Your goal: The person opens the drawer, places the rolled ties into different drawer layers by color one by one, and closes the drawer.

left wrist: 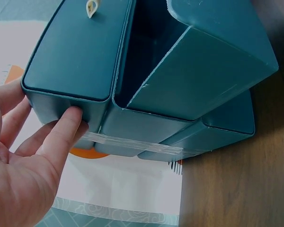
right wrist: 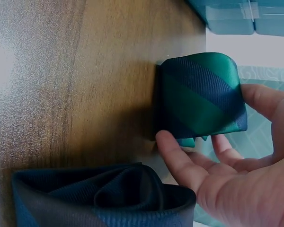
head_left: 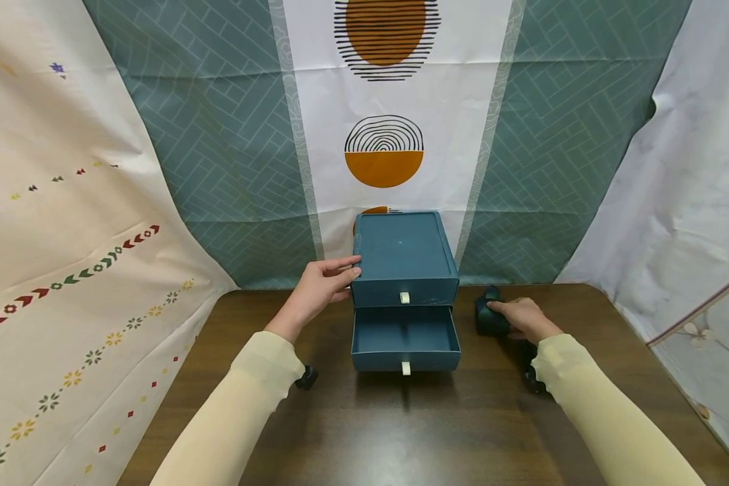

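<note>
A dark teal drawer cabinet (head_left: 406, 246) stands on the table, its middle drawer (head_left: 379, 361) pulled out and bare inside. My left hand (head_left: 322, 287) rests on the cabinet's upper left side. In the left wrist view, straight fingertips (left wrist: 71, 118) press against that side wall. To the cabinet's right, my right hand (head_left: 525, 317) holds a rolled necktie (right wrist: 199, 97) with green and navy stripes, thumb and fingers around its edges. A second rolled necktie (right wrist: 104, 198), dark with blue stripes, lies nearer me, partly hidden by my right sleeve in the head view.
The cabinet's top drawer (head_left: 376, 293) is closed and has a small pale pull tab. Clear tape (left wrist: 146, 144) runs across the cabinet side. Behind the brown table (head_left: 401, 432) hangs a patterned cloth (head_left: 231, 135), with pale cloths at both sides.
</note>
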Action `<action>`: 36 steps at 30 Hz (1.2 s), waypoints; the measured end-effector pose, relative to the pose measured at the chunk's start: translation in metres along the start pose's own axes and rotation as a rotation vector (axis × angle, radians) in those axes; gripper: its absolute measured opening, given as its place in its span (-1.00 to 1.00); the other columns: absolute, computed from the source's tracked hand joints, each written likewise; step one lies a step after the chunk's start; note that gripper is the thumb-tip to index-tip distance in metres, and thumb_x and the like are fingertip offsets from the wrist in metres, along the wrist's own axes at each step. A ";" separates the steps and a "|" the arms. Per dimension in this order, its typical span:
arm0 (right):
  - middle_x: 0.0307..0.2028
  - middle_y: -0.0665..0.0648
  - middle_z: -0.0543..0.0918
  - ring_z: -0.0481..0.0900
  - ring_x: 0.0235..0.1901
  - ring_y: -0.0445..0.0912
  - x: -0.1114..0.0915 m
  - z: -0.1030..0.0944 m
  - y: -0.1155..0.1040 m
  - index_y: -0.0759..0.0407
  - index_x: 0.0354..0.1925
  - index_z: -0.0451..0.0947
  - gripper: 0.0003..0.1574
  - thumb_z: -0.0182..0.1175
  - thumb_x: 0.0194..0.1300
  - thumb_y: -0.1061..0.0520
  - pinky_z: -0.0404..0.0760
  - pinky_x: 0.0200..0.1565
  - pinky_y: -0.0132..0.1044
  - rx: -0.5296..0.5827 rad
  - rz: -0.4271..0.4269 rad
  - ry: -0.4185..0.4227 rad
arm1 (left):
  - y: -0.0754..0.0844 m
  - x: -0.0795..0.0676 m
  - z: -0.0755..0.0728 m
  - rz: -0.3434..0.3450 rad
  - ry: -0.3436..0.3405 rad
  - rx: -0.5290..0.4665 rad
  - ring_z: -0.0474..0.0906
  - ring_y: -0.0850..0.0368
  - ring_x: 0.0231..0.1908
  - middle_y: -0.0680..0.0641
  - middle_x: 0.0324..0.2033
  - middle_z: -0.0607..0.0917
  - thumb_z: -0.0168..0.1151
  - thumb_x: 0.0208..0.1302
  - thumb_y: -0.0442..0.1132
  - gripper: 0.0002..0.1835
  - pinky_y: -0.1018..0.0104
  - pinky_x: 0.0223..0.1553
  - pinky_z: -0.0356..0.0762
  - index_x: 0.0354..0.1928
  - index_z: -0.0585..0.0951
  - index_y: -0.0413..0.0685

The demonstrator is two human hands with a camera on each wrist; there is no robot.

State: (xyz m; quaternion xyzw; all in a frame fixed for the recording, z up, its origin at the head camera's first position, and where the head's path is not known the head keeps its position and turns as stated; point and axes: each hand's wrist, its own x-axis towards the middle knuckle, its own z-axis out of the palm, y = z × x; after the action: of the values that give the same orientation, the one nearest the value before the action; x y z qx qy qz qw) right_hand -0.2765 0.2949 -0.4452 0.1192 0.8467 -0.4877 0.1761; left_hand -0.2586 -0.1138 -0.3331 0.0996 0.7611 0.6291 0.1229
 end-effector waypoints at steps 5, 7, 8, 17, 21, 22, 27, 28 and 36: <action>0.33 0.49 0.01 0.23 0.21 0.38 0.004 0.004 0.002 0.51 0.34 0.02 0.05 0.04 0.30 -0.28 0.51 0.10 0.10 0.045 0.002 -0.015 | -0.010 0.007 -0.001 0.014 0.021 -0.001 0.45 0.05 0.20 -0.01 0.21 0.49 0.23 0.24 -0.05 -0.54 0.00 0.10 0.49 0.20 0.51 0.17; 0.35 0.48 0.00 0.20 0.23 0.38 0.006 0.006 0.002 0.49 0.34 0.03 0.04 0.04 0.29 -0.28 0.50 0.12 0.10 0.052 0.010 -0.023 | -0.015 0.010 -0.001 0.023 0.031 0.007 0.46 0.08 0.18 0.02 0.20 0.50 0.23 0.23 -0.02 -0.55 0.02 0.07 0.51 0.18 0.53 0.22; 0.35 0.47 0.00 0.19 0.23 0.37 0.006 0.006 0.002 0.49 0.34 0.03 0.05 0.04 0.29 -0.29 0.49 0.13 0.10 0.051 0.015 -0.025 | -0.017 0.011 -0.001 0.028 0.034 0.011 0.47 0.09 0.18 0.03 0.19 0.50 0.23 0.23 -0.01 -0.55 0.04 0.06 0.52 0.18 0.53 0.24; 0.30 0.45 0.13 0.25 0.21 0.28 0.011 0.011 0.000 0.48 0.32 0.06 0.07 0.03 0.26 -0.33 0.43 0.17 0.14 0.007 0.034 -0.023 | -0.022 0.014 -0.001 0.038 0.045 0.008 0.49 0.09 0.16 0.02 0.18 0.51 0.24 0.22 0.00 -0.57 0.06 0.03 0.55 0.16 0.54 0.27; 0.22 0.43 0.19 0.31 0.11 0.21 0.012 0.014 0.000 0.51 0.28 0.05 0.02 0.01 0.28 -0.30 0.45 0.17 0.09 0.027 0.014 -0.052 | -0.022 0.014 -0.002 0.036 0.043 0.004 0.49 0.10 0.16 0.03 0.18 0.51 0.24 0.22 0.00 -0.57 0.07 0.03 0.55 0.16 0.55 0.27; 0.20 0.41 0.19 0.31 0.08 0.18 0.012 0.015 0.000 0.50 0.27 0.02 0.03 0.01 0.27 -0.31 0.46 0.16 0.08 0.023 0.015 -0.052 | -0.021 0.014 -0.002 0.033 0.044 0.003 0.49 0.11 0.16 0.03 0.18 0.51 0.25 0.22 0.00 -0.57 0.07 0.04 0.55 0.15 0.55 0.28; 0.18 0.40 0.14 0.30 0.06 0.18 0.010 0.016 0.001 0.49 0.30 -0.14 0.17 0.03 0.23 -0.37 0.46 0.14 0.05 0.001 0.028 -0.057 | -0.021 0.014 -0.002 0.031 0.049 0.010 0.50 0.11 0.14 0.05 0.16 0.52 0.25 0.21 0.00 -0.58 0.06 0.04 0.55 0.15 0.55 0.28; 0.19 0.41 0.13 0.29 0.06 0.19 0.010 0.017 0.001 0.48 0.32 -0.16 0.19 0.03 0.22 -0.38 0.46 0.12 0.04 -0.003 0.027 -0.061 | -0.021 0.014 -0.002 0.031 0.049 0.013 0.50 0.11 0.14 0.05 0.16 0.52 0.25 0.21 0.00 -0.58 0.06 0.04 0.55 0.15 0.55 0.28; 0.31 0.45 0.08 0.27 0.14 0.26 0.014 0.018 0.002 0.25 0.44 -0.19 0.10 -0.01 0.28 -0.35 0.40 0.15 0.17 0.008 -0.016 -0.098 | -0.022 0.015 -0.002 0.034 0.043 0.010 0.50 0.11 0.15 0.04 0.16 0.52 0.25 0.21 0.01 -0.57 0.05 0.04 0.54 0.15 0.55 0.28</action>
State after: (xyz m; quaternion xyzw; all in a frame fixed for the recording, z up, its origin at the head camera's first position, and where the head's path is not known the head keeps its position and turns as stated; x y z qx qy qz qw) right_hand -0.2853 0.2811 -0.4611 0.0889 0.8362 -0.4976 0.2129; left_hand -0.2731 -0.1153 -0.3556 0.0998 0.7649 0.6292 0.0953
